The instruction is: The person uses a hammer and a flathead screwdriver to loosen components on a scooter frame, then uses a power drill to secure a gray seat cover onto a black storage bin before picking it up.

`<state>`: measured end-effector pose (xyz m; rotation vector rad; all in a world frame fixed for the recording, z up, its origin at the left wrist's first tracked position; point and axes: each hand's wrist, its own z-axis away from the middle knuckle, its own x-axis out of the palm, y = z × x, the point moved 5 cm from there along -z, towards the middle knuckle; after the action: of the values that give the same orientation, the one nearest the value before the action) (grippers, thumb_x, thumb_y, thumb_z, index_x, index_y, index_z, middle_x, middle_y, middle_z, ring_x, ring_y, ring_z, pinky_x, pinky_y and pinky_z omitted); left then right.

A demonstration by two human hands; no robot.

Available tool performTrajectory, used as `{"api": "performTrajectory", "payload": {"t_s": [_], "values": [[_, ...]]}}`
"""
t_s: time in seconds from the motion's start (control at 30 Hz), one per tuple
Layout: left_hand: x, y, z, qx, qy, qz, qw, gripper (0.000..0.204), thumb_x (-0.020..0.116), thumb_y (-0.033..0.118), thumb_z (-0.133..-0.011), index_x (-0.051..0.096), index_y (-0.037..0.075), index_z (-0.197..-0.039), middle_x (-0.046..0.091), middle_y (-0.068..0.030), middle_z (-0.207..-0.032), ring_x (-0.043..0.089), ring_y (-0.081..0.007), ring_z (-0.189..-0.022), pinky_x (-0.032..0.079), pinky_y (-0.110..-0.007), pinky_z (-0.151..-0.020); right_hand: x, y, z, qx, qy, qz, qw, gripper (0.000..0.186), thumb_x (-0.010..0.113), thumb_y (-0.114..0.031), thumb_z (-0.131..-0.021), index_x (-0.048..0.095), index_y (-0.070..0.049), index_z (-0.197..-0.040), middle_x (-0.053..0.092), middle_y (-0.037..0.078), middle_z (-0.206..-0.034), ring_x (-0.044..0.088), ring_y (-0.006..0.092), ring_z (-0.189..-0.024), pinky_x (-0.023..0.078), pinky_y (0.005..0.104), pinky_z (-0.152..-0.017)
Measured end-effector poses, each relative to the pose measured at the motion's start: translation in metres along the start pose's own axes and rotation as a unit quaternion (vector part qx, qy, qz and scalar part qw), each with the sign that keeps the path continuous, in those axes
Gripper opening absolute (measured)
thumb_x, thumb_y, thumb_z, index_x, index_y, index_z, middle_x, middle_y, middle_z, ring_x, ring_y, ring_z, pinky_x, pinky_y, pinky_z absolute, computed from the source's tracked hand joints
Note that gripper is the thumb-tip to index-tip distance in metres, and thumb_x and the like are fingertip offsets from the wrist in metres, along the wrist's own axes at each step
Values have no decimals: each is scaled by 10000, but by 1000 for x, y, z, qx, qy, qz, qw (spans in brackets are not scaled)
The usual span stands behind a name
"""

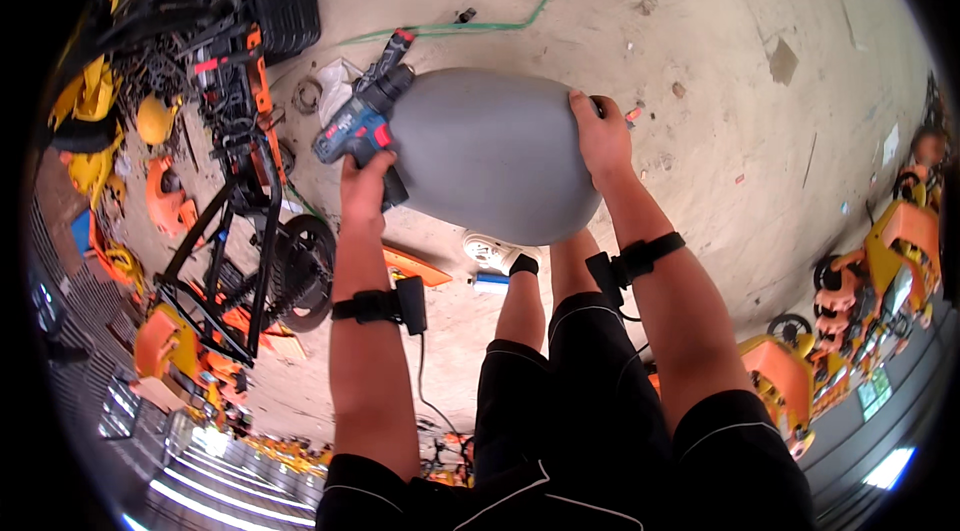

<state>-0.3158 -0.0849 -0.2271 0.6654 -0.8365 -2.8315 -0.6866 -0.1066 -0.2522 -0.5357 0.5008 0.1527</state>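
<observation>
A broad, smooth grey scooter seat (490, 151) is held up over the floor in front of me. My right hand (603, 139) grips its right end, the thumb lying on top and the other fingers hidden below. A small dark part shows beside that thumb. At the left end of the seat, my left hand (365, 186) is closed round the handle of a blue and black cordless drill (365, 121) with red accents. The drill overlaps the seat's left edge, its body slanting up and to the right. Whether the left fingers also touch the seat, I cannot tell.
On the left stands a stripped black bike frame (262, 261) with a wheel (303, 271). Yellow and orange body panels (170, 199) lie beyond it. A green cord (470, 28) crosses the concrete. Near my shoe (490, 251) is a blue object (491, 280). Orange vehicles (790, 381) line the right.
</observation>
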Motion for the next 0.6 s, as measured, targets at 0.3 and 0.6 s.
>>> {"api": "performTrajectory", "payload": {"t_s": [0.3,0.6], "values": [[-23,-22,-12,13,22,107,994,598,817,248,-810,553,33,-1301,649,-89,-1186,621,-200,-1054,488,-358,-936,19,-56,14,1,22,89,996,668,549,-583,-871,666,-62,-1271,671,210,-1258,624,361,-1186,463,428,-1016],[15,-10,2,28,59,-19,998,622,898,253,-739,585,-23,-1200,679,-121,-1146,652,-212,-993,516,-333,-881,4,-63,10,-244,228,220,916,495,550,-399,-931,643,-60,-1280,621,149,-1341,536,364,-1279,398,485,-1076]]}}
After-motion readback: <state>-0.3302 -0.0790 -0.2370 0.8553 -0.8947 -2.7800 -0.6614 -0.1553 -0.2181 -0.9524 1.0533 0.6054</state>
